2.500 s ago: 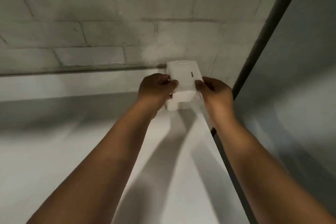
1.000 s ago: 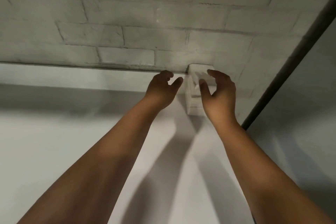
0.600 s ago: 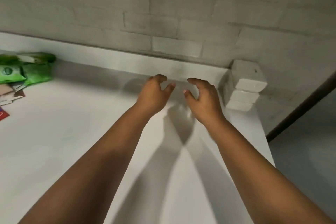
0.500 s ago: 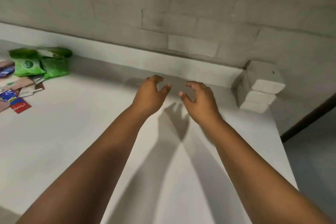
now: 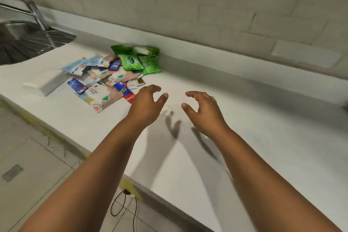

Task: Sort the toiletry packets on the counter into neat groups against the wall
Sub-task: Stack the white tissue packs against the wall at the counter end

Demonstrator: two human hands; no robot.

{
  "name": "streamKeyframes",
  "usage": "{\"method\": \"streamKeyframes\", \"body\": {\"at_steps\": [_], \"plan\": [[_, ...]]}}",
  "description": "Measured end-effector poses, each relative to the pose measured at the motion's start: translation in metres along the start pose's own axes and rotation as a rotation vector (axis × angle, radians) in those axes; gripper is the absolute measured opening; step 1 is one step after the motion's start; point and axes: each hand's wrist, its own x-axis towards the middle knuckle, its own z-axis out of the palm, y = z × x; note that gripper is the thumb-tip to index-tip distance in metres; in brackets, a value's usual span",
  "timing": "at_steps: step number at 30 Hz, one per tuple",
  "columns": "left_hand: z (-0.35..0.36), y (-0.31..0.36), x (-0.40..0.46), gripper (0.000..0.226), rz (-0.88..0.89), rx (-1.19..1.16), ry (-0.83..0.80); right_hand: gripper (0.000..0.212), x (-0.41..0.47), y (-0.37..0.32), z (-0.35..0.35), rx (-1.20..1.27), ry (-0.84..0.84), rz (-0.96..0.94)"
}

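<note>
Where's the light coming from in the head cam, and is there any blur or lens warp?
Head view: light comes from above and behind, throwing forearm shadows forward onto the counter under the left hand and right hand. The wide lens bows the wall tiles. The sink and the packet pile look soft.

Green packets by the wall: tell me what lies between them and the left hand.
The left hand hovers empty over the white counter. The edge of the loose sachet pile lies between it and the green packets; a red sachet sits nearest.
</note>
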Motion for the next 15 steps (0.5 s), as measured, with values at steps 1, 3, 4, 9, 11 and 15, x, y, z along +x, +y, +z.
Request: {"method": "streamKeyframes", "body": {"at_steps": [1,3,4,9,11,15], "plan": [[-0.009,-0.010,0.001,0.038,-0.015,0.010,0.007,0.040,0.002,-0.008,0.010,0.009,-0.014,-0.006],[-0.029,-0.031,0.003,0.038,-0.044,0.033,0.018,0.040,0.007,-0.024,0.029,0.014,-0.048,-0.025],[-0.039,-0.041,0.004,0.038,-0.055,0.034,0.028,0.041,0.011,-0.032,0.039,0.011,-0.068,-0.039],[-0.065,-0.080,0.014,0.031,-0.127,0.002,0.082,0.041,0.031,-0.056,0.077,0.005,-0.159,-0.073],[-0.069,-0.089,0.018,0.041,-0.146,0.025,0.086,0.042,0.041,-0.061,0.087,0.000,-0.189,-0.091],[-0.081,-0.109,0.035,0.039,-0.189,0.056,0.105,0.042,0.071,-0.075,0.109,0.013,-0.242,-0.143]]}}
